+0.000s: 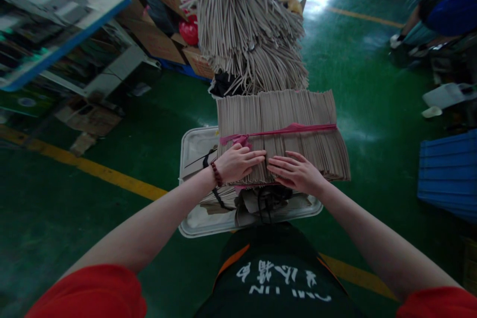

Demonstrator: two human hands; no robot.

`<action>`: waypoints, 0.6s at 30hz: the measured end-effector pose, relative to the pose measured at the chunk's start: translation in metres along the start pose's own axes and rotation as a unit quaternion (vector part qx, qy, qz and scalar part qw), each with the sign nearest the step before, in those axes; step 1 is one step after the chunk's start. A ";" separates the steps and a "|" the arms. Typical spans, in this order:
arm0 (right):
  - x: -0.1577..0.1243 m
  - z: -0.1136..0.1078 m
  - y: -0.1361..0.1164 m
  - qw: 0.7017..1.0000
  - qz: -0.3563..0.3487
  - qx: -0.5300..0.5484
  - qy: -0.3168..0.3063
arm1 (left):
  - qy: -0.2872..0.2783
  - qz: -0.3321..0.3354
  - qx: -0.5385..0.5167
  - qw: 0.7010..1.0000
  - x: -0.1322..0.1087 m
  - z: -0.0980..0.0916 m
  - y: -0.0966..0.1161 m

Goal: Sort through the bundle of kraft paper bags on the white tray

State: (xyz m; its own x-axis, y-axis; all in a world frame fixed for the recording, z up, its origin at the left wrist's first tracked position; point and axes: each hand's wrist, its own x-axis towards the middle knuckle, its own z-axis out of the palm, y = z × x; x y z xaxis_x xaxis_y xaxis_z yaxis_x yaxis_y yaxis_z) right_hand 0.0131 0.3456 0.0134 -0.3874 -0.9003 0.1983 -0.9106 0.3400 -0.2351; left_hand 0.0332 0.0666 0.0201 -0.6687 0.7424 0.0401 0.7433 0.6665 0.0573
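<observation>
One tied bundle of flat brown paper bags [283, 131] rests on top of one white plastic tray [194, 146], which sits on the green floor [141, 124] directly in front of the person. One pink band [294, 129] runs across the bundle, knotted near its left edge. Both hands lie flat on the near edge of the bundle: the left hand [238, 163] with fingers extended and pointing right, the right hand [296, 171] with fingers extended and pointing left, fingertips nearly meeting; neither is closed around anything. One dark red bead bracelet [216, 174] circles the left wrist. Loose bags and black cords lie in the tray beneath the bundle. Beyond it hangs one large mass of paper cord handles [249, 30]. Two yellow floor lines are visible, and one blue crate [450, 174] stands at the right.
</observation>
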 end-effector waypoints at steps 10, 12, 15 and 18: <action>0.001 -0.001 0.000 1.000 0.002 -0.003 0.001 | -0.001 -0.005 -0.003 1.000 0.007 -0.002 0.001; 0.000 -0.001 0.000 1.000 0.000 -0.003 -0.001 | 0.004 -0.007 -0.001 1.000 0.007 -0.002 0.001; 0.000 -0.001 0.000 1.000 0.002 -0.002 0.005 | 0.008 -0.007 0.001 1.000 0.007 -0.001 0.001; 0.000 -0.002 0.000 1.000 0.002 -0.001 0.012 | 0.004 -0.004 0.002 1.000 0.006 -0.001 0.001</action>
State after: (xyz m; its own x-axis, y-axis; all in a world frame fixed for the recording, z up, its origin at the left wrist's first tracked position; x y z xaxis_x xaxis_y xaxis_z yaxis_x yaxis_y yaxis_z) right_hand 0.0129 0.3462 0.0151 -0.3942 -0.8921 0.2208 -0.9095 0.3441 -0.2333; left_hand 0.0294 0.0718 0.0214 -0.6752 0.7362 0.0468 0.7376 0.6730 0.0545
